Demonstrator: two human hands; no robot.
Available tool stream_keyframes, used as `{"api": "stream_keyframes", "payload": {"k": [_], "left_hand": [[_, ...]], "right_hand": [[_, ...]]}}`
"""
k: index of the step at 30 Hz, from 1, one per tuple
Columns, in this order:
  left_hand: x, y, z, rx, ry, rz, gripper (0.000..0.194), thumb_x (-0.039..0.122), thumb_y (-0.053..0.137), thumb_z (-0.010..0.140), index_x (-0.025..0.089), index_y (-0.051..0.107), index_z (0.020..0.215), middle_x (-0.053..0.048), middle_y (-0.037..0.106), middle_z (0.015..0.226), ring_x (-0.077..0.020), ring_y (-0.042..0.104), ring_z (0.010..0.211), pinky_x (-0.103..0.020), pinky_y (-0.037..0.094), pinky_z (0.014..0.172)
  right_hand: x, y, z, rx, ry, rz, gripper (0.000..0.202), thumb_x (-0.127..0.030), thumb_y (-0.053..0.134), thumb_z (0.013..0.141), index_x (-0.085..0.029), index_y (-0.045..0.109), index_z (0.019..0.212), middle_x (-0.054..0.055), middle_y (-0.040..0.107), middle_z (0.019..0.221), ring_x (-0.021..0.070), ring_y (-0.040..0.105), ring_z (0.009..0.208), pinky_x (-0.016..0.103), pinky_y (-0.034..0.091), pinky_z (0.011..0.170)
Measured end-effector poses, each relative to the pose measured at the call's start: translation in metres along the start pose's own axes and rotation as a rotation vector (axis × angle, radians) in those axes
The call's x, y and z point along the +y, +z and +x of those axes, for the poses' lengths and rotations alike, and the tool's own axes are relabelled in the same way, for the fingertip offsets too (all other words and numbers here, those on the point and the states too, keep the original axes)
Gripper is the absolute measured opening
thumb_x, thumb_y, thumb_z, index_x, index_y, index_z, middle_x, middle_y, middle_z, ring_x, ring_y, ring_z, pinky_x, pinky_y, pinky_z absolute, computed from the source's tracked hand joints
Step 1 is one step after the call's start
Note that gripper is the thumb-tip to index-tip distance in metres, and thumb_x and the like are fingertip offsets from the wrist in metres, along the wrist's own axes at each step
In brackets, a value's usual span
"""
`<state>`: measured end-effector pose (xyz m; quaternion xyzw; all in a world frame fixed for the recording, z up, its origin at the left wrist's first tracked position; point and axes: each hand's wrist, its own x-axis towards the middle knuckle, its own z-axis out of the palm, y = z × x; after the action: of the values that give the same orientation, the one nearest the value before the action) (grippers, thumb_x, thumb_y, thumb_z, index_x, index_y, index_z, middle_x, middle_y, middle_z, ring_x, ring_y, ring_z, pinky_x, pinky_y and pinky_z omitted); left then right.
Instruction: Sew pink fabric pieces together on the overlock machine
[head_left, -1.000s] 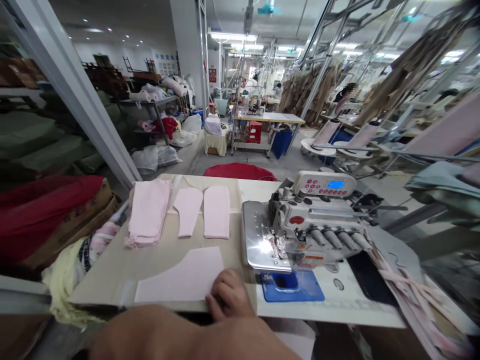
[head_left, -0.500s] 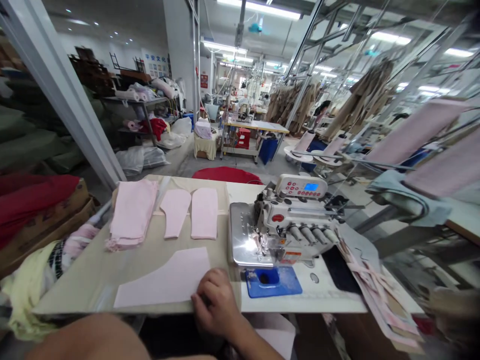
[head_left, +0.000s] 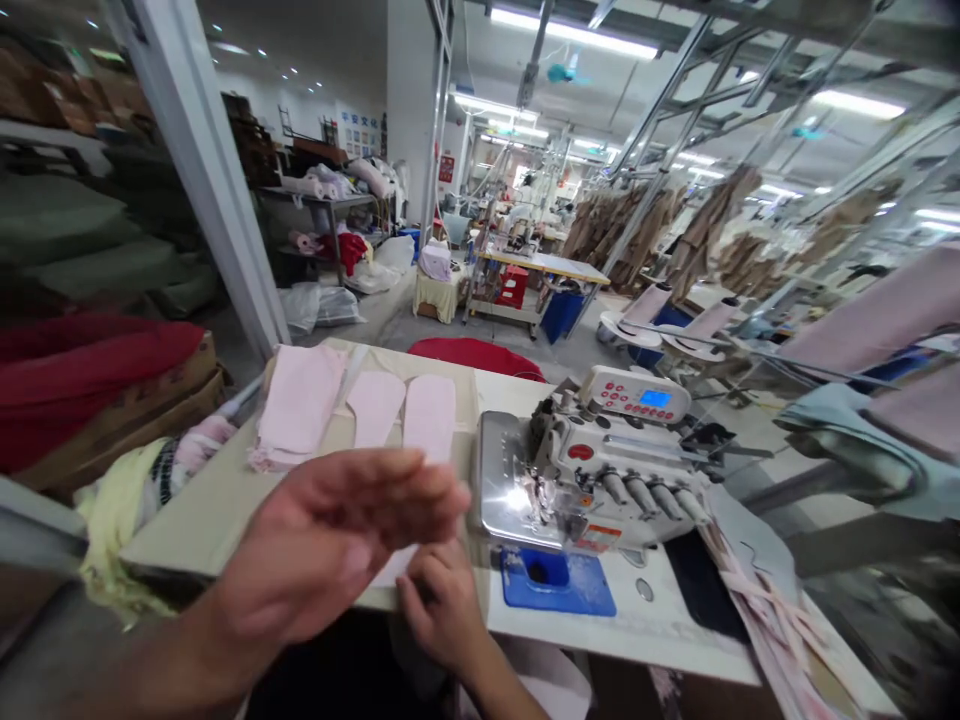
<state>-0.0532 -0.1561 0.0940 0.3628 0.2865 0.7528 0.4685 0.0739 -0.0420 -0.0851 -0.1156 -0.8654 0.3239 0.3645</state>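
My left hand (head_left: 337,545) is raised close to the camera, slightly blurred. Its fingers are stretched out, and nothing shows in it. Behind it lies a large pale pink cut fabric piece (head_left: 394,568), mostly hidden. At that piece's right end my right hand (head_left: 442,598) rests by the table edge, fingers curled and closed at the cloth. Farther back on the beige-covered table lie two smaller pink pieces, a curved one (head_left: 377,405) and a rounded one (head_left: 430,410). A pink fabric stack (head_left: 300,400) sits left of them.
An overlock sewing machine (head_left: 600,455) with a metal plate (head_left: 514,480) stands on the right, behind a blue plate (head_left: 559,582). Pink strips (head_left: 776,590) hang at the table's right end. Yellow cloth (head_left: 120,530) lies at the left, near a metal post (head_left: 206,190).
My left hand has come up from the lower left in front of the fabric, covering most of it. The right hand stays at the cloth's end. The view has shifted left.
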Motion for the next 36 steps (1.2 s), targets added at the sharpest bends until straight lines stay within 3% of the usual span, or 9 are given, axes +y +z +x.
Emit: {"api": "stream_keyframes", "payload": {"k": [5, 15, 22, 27, 30, 32, 36], "left_hand": [[-0.007, -0.009, 0.025, -0.039, -0.022, -0.111, 0.056, 0.000, 0.053, 0.078, 0.018, 0.066, 0.129, -0.012, 0.066, 0.135, -0.0313, 0.059, 0.130, -0.051, 0.046, 0.112], [-0.010, -0.009, 0.017, -0.042, -0.072, -0.217, 0.053, 0.000, 0.044, 0.084, 0.012, 0.064, 0.132, -0.017, 0.063, 0.137, -0.0316, 0.057, 0.131, -0.047, 0.046, 0.111], [-0.010, -0.007, 0.016, -0.065, -0.135, -0.337, 0.064, -0.002, 0.043, 0.075, 0.010, 0.060, 0.135, -0.017, 0.058, 0.144, -0.0331, 0.050, 0.138, -0.052, 0.037, 0.117], [-0.009, -0.013, 0.011, -0.052, -0.129, -0.367, 0.062, -0.001, 0.043, 0.076, 0.010, 0.061, 0.135, -0.018, 0.058, 0.144, -0.0325, 0.049, 0.138, -0.051, 0.036, 0.117], [-0.008, -0.026, -0.005, -0.046, -0.149, -0.358, 0.056, 0.001, 0.045, 0.080, 0.009, 0.063, 0.133, -0.018, 0.063, 0.138, -0.0320, 0.057, 0.132, -0.049, 0.043, 0.112], [-0.010, -0.044, -0.027, -0.050, -0.204, -0.334, 0.052, 0.003, 0.047, 0.083, 0.008, 0.064, 0.131, -0.020, 0.066, 0.132, -0.0331, 0.063, 0.124, -0.049, 0.048, 0.106], [-0.021, -0.103, -0.100, 0.047, -0.343, -0.232, 0.044, 0.009, 0.057, 0.083, 0.004, 0.067, 0.125, -0.025, 0.069, 0.124, -0.0378, 0.068, 0.115, -0.052, 0.053, 0.097]], "right_hand": [[0.001, 0.004, -0.001, -0.035, 0.023, 0.040, 0.013, -0.019, 0.055, 0.093, -0.022, 0.055, 0.081, 0.003, 0.057, 0.082, 0.0213, 0.054, 0.083, 0.038, 0.041, 0.077], [0.003, 0.004, -0.004, -0.048, 0.038, 0.039, 0.014, -0.020, 0.057, 0.094, -0.021, 0.058, 0.081, 0.004, 0.057, 0.083, 0.0214, 0.054, 0.085, 0.038, 0.041, 0.077], [-0.001, 0.002, -0.001, -0.043, 0.024, 0.045, 0.014, -0.022, 0.056, 0.095, -0.021, 0.062, 0.082, 0.004, 0.058, 0.082, 0.0219, 0.054, 0.083, 0.038, 0.043, 0.076], [0.001, 0.003, -0.001, -0.046, 0.020, 0.028, 0.016, -0.023, 0.056, 0.095, -0.021, 0.062, 0.079, 0.004, 0.059, 0.081, 0.0215, 0.056, 0.082, 0.038, 0.045, 0.076], [0.002, 0.006, -0.002, -0.044, 0.002, 0.017, 0.014, -0.023, 0.058, 0.094, -0.022, 0.063, 0.081, 0.004, 0.061, 0.081, 0.0213, 0.058, 0.082, 0.037, 0.046, 0.075], [0.004, 0.007, -0.002, -0.052, -0.023, 0.023, 0.011, -0.023, 0.059, 0.094, -0.022, 0.064, 0.084, 0.004, 0.062, 0.083, 0.0215, 0.059, 0.082, 0.036, 0.048, 0.075], [0.008, 0.011, -0.001, -0.106, -0.073, 0.024, 0.008, -0.022, 0.062, 0.094, -0.022, 0.064, 0.086, 0.004, 0.063, 0.086, 0.0219, 0.060, 0.085, 0.037, 0.049, 0.078]]}}
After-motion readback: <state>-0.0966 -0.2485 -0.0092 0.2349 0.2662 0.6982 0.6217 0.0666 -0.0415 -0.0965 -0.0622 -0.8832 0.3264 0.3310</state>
